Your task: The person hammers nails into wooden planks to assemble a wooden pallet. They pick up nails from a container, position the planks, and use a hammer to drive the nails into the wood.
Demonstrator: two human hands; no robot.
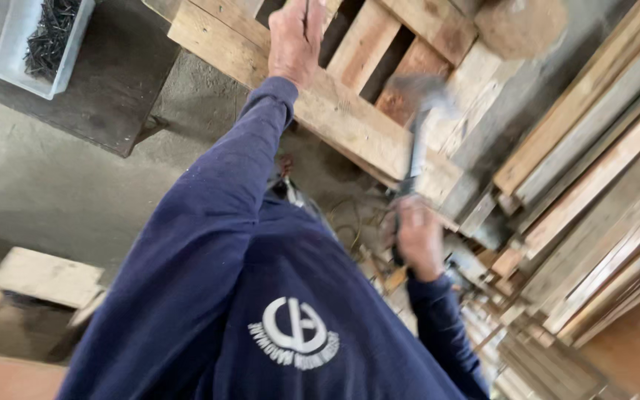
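Holding a hammer [415,141] in my right hand [418,237], I have the grip clenched round the lower end of its handle; the head is raised over the wooden pallet [350,126] and is blurred, so I cannot tell whether it touches the wood. My left hand [295,37] rests on an upper board of the same pallet, arm stretched out in a dark blue sleeve; the fingers run out of view at the top edge, so I cannot tell whether that grip is clenched or released. Loose planks [594,170] are stacked to the right of the pallet. A pale plastic tray of dark nails [44,41] sits well apart at upper left.
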